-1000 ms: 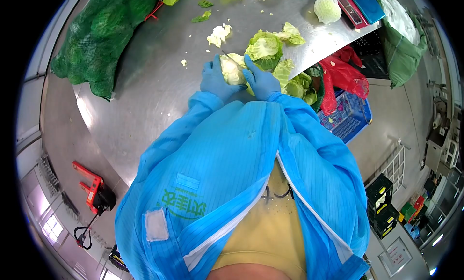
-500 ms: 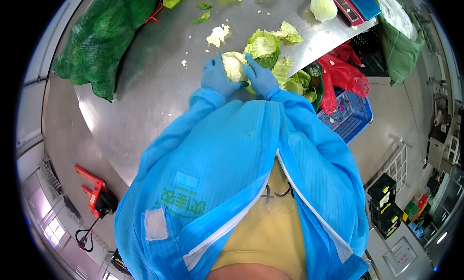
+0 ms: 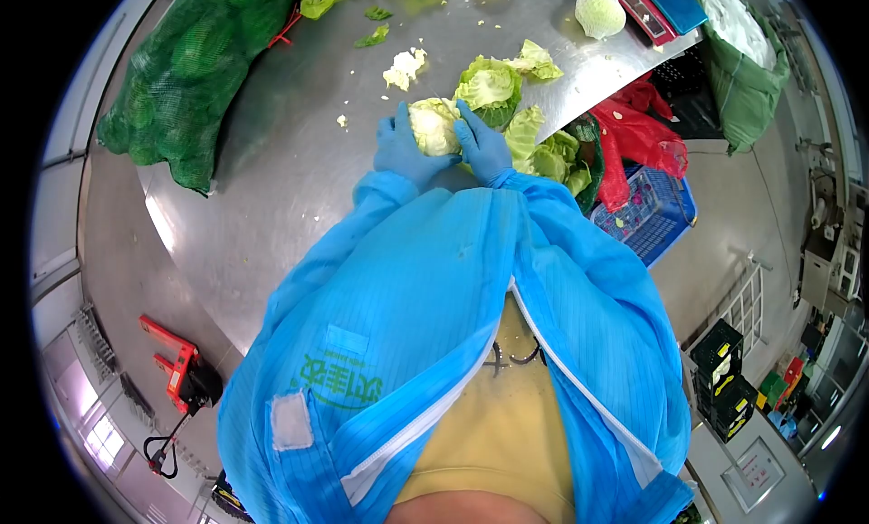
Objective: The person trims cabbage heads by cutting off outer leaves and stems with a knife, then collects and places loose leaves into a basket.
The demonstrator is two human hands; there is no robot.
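Observation:
A pale, trimmed cabbage [image 3: 434, 126] sits between my two hands at the near edge of the steel table [image 3: 290, 153]. My left hand [image 3: 405, 149], in a blue glove, curves around its left side with the thumb along the near side. On the opposite side, my right hand [image 3: 486, 147], gloved too, presses its fingers against the cabbage. Loose green outer leaves [image 3: 490, 88] lie just beyond and to the right of my right hand. White cabbage scraps [image 3: 404, 69] rest a little farther away. The underside of the cabbage is hidden.
A green net sack of cabbages [image 3: 172, 80] stands at the left. Another cabbage [image 3: 600, 12] sits far right beside a red and blue object [image 3: 654, 10]. Red netting [image 3: 638, 130] and a blue crate [image 3: 647, 214] are off the right edge. A red pallet jack [image 3: 181, 366] stands lower left.
The cabbage has turned slightly between my hands, and my fingers have shifted a little around it. The view has moved slightly; the other things look the same.

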